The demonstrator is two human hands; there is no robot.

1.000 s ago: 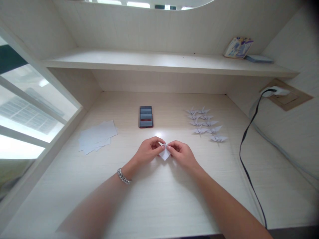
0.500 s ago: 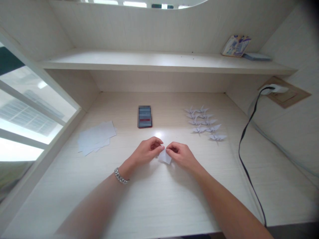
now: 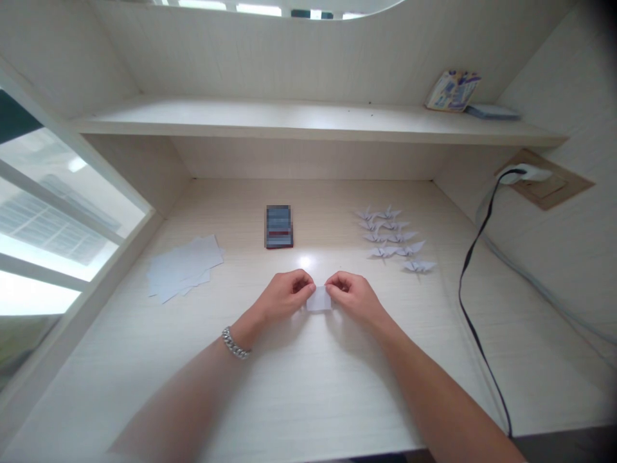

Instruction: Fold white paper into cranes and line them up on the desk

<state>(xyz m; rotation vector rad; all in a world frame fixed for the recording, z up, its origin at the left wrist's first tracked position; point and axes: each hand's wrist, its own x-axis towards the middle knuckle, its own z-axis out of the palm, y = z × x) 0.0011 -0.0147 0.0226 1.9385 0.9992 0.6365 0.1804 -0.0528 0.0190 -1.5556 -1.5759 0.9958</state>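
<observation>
A small folded piece of white paper (image 3: pixel 319 299) sits between my two hands near the middle of the pale desk (image 3: pixel 308 386). My left hand (image 3: pixel 284 296), with a metal bracelet on its wrist, pinches the paper's left edge. My right hand (image 3: pixel 354 297) pinches its right edge. Both hands have curled fingers and rest low over the desk.
Several folded paper cranes (image 3: pixel 393 239) lie in rows at the back right. A loose stack of white sheets (image 3: pixel 183 269) lies at the left. A dark phone (image 3: pixel 278 226) lies behind my hands. A black cable (image 3: pixel 475 257) runs from a wall socket down the right side. A shelf above holds a small book (image 3: pixel 452 90).
The paper has turned from a point-down diamond into a small level rectangle, and my fingers have shifted to its two sides.
</observation>
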